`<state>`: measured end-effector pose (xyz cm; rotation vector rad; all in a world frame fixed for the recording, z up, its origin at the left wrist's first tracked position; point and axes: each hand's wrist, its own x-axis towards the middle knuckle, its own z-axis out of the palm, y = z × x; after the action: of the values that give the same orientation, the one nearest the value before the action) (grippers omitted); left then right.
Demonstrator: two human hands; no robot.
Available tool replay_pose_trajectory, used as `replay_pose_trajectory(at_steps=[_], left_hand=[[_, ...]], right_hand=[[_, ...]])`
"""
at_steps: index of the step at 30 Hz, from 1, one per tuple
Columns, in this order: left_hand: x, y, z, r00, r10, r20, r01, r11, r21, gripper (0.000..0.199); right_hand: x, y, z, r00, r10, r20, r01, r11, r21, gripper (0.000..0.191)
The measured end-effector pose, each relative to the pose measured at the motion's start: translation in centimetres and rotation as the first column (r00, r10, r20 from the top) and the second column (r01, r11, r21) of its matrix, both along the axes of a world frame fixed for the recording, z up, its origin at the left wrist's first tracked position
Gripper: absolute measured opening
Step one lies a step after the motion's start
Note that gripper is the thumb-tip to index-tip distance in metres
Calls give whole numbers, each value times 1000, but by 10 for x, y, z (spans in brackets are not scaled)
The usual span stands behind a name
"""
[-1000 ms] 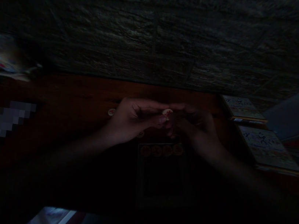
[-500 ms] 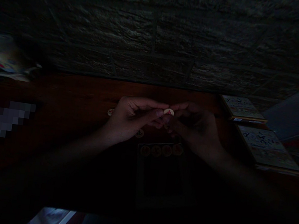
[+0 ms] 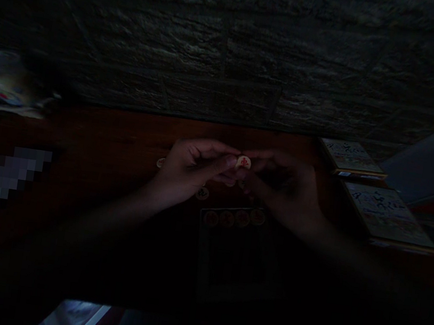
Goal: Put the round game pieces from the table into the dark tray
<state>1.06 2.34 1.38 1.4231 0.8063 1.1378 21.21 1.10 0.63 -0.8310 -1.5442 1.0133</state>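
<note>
Between my two hands, above the dark wooden table, is a round xiangqi piece [image 3: 243, 162] with a red character facing me. My left hand [image 3: 196, 166] pinches its left edge with thumb and fingers. From the other side my right hand [image 3: 282, 185] grips the same piece, and its fingers lie in shadow. One loose piece [image 3: 202, 193] rests on the table under my left wrist; another piece [image 3: 161, 163] is partly hidden behind that hand. Nearer me, a shallow tray [image 3: 200, 268] has a row of several pieces [image 3: 227, 218] along its far edge.
Two flat boxes with printed lids, a far box [image 3: 351, 155] and a nearer box [image 3: 389, 213], lie at the right. A wrapped package [image 3: 13, 85] stands at the left. A stone-block wall [image 3: 232, 52] closes off the back. The light is very dim.
The held piece has tilted so its red face turns more toward me, and it has shifted slightly left. Both hands stay almost in place.
</note>
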Motion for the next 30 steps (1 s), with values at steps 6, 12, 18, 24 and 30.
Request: replay_pose_trajectory(at_steps=[6, 12, 18, 24, 30], left_hand=[[-1, 2, -2, 1000, -25, 3, 25, 999, 30, 28], [-2, 2, -2, 999, -11, -32, 14, 996, 91, 30], [-2, 2, -3, 1000, -10, -29, 14, 990, 143, 30], [-1, 3, -3, 999, -43, -4, 43, 996, 79, 30], [-1, 3, -5, 999, -19, 29, 17, 998, 68, 29]], right_hand=[[4, 1, -5, 994, -44, 95, 30, 989, 148, 28], [7, -2, -6, 971, -104, 216, 45, 964, 262, 30], [7, -2, -7, 967, -117, 228, 54, 962, 267, 31], [8, 1, -7, 953, -191, 236, 118, 949, 291, 30], [11, 3, -6, 931, -220, 292, 101, 923, 372, 31]])
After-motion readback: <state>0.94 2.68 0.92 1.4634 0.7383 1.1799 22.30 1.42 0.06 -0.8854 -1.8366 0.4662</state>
